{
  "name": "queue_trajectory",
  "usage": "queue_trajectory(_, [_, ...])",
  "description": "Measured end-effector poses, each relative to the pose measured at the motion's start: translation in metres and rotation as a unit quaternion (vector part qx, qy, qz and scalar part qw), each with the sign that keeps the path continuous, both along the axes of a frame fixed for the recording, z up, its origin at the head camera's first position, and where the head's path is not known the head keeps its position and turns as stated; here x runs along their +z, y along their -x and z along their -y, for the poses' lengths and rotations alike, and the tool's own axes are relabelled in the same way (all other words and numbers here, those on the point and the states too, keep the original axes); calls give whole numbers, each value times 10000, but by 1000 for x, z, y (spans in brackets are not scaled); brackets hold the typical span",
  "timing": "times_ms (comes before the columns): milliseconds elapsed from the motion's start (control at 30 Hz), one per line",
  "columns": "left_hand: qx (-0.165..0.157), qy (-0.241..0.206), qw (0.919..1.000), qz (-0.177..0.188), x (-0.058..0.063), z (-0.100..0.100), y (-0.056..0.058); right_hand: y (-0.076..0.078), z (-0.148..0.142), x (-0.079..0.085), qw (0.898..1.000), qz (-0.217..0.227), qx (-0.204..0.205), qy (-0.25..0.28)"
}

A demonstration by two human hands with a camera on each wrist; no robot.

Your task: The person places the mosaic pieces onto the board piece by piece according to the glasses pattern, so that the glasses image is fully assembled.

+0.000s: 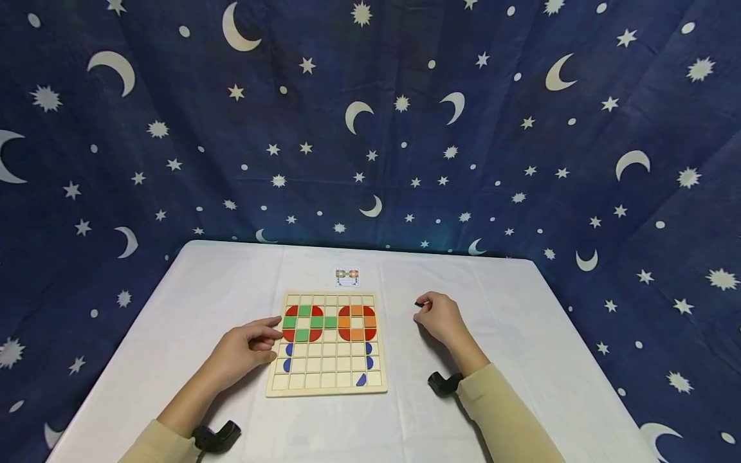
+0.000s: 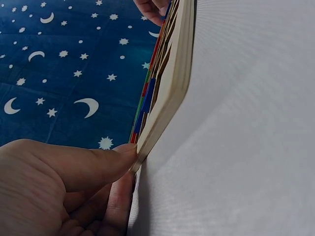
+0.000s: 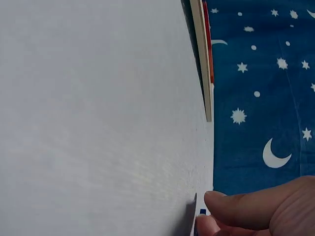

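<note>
A square wooden grid board [image 1: 327, 392] lies on the table. Red corner pieces with green squares [image 1: 301, 335] form a ring on its left, and red pieces with orange squares [image 1: 357, 334] form another on its right. Blue rounded pieces [image 1: 287, 365] sit in both side columns, and one blue piece [image 1: 361, 380] lies near the bottom right. My left hand [image 1: 246, 350] touches the board's left edge, fingers mostly extended and thumb against the rim. To the right of the board, my right hand [image 1: 442, 318] pinches a small blue piece [image 3: 203, 212] just above the table; fingers hide most of it.
A small pattern card [image 1: 347, 276] lies behind the board, printed with a similar coloured design. White cloth covers the table [image 1: 492, 296]. Behind it hangs a dark blue curtain [image 1: 324, 96] with moons and stars. Each wrist carries a black camera [image 1: 444, 384].
</note>
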State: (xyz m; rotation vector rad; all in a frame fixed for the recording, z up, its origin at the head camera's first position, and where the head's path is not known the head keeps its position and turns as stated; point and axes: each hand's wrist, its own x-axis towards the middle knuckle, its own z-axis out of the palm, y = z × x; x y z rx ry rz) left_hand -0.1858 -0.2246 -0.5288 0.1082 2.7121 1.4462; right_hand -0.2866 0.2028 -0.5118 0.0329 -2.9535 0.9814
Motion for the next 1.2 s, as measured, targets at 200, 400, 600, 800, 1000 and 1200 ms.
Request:
queue_trajectory(200, [55,27,10000,24,0,-2,0,10,-2,1,9998,49,-151,-105])
queue_trajectory(400, [62,17,10000,51,1,-2,0,14,3,1,9998,25,101,-155])
queue_trajectory(600, [25,-15,10000,-2,1,-2,0,15,8,-1,9989,-39,427,-205])
queue_trajectory(800, [36,35,10000,-1,2,-2,1,13,15,2,9987,-1,466,-206])
queue_trajectory(1000, [54,44,10000,19,2,-2,1,9,23,2,9985,67,269,-478])
queue_trajectory(1200, [58,63,10000,41,1,-2,0,0,34,1,9974,145,463,-532])
